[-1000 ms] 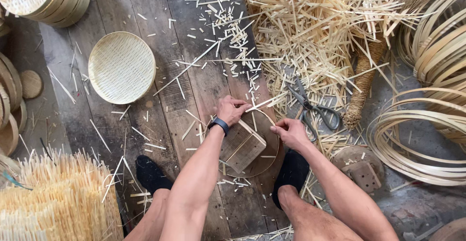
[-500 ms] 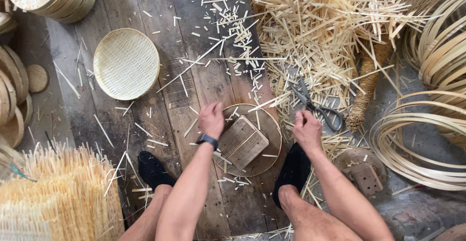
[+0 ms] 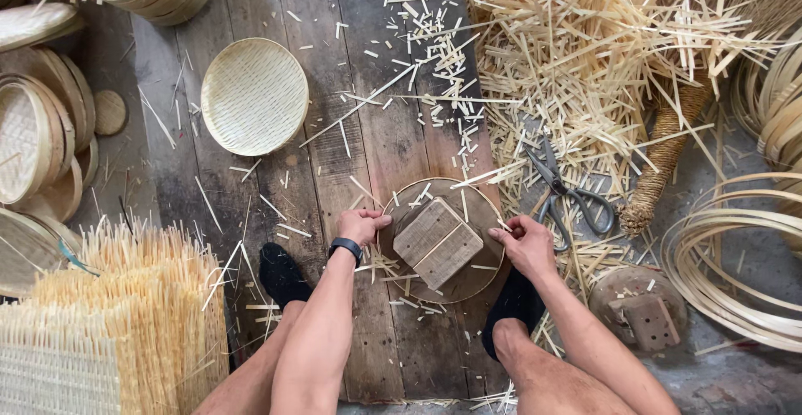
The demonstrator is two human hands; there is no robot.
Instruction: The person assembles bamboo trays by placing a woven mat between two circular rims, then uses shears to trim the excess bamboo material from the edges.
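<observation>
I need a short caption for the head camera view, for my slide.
Left hand and right hand grip a round hoop around a wooden block.

Person, seen from above: 2 bare forearms, no sleeves; 2 bare hands, left hand, right hand, no gloves or rings visible. 1 black wristband with dark face on left wrist. 2 black socks. Legs bare from the knees down.

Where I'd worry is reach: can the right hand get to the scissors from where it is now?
Probably yes: the right hand grips the round frame's edge, and the scissors lie just beyond it on loose bamboo strips, uncovered.
</observation>
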